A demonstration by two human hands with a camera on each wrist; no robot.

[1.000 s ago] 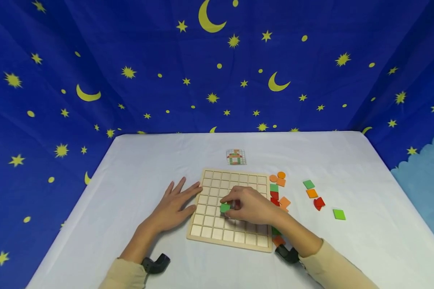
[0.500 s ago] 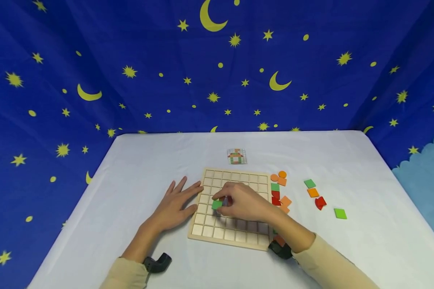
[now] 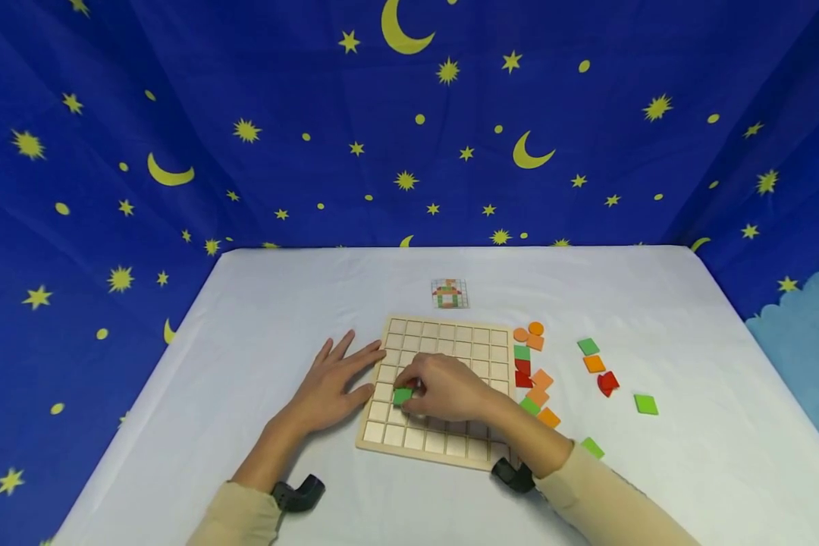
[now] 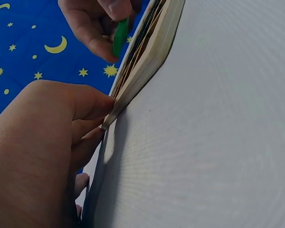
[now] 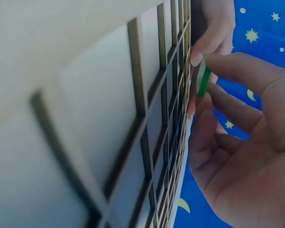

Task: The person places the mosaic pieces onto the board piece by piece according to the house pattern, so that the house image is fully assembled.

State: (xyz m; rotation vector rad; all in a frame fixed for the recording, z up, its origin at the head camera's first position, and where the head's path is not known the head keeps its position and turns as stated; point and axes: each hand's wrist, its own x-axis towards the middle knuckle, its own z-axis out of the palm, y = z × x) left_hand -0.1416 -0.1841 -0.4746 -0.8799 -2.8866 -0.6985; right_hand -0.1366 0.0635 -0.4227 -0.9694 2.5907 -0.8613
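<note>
Green tile (image 3: 402, 396) pinched in your right hand (image 3: 445, 387), over the gridded board (image 3: 415, 440), lower centre of the frame.
Your left hand (image 3: 331, 388), fingers spread, touches its edge; work looks barely begun: visible cells (image 3: 499, 336) bare, loose pieces (image 3: 542, 379) lying lower right.

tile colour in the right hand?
Green: the held tile shows best in the head view.

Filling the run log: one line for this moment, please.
right hand: pinches green tile over gridded board | left hand: touches board's left edge | loose tiles: right of board | picture card: beyond board
</note>
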